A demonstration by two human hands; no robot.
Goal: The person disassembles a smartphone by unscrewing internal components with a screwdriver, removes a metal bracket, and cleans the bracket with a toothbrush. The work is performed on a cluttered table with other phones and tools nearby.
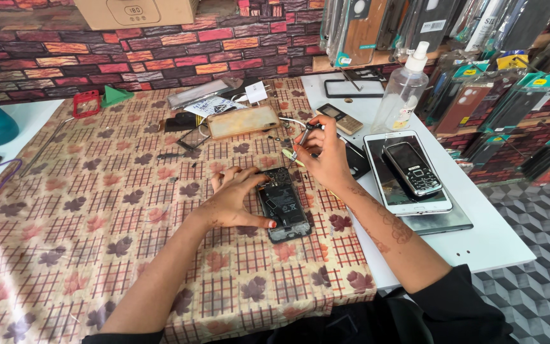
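Observation:
An opened black smartphone [285, 204] with its back cover off lies on the leaf-patterned tablecloth [97, 210]. My left hand [233, 200] presses flat on the phone's left side, thumb along its lower edge. My right hand [326, 156] is closed around a thin screwdriver [300, 141], its tip pointing down at the top of the phone.
A white tablet [383, 185] with a small keypad phone [412, 168] on it lies to the right. A clear spray bottle [404, 89], a tan phone case [243, 121], another keypad phone [340, 118] and loose parts sit behind. Packaged phone cases hang at the right. The white table edge [504, 248] drops off right.

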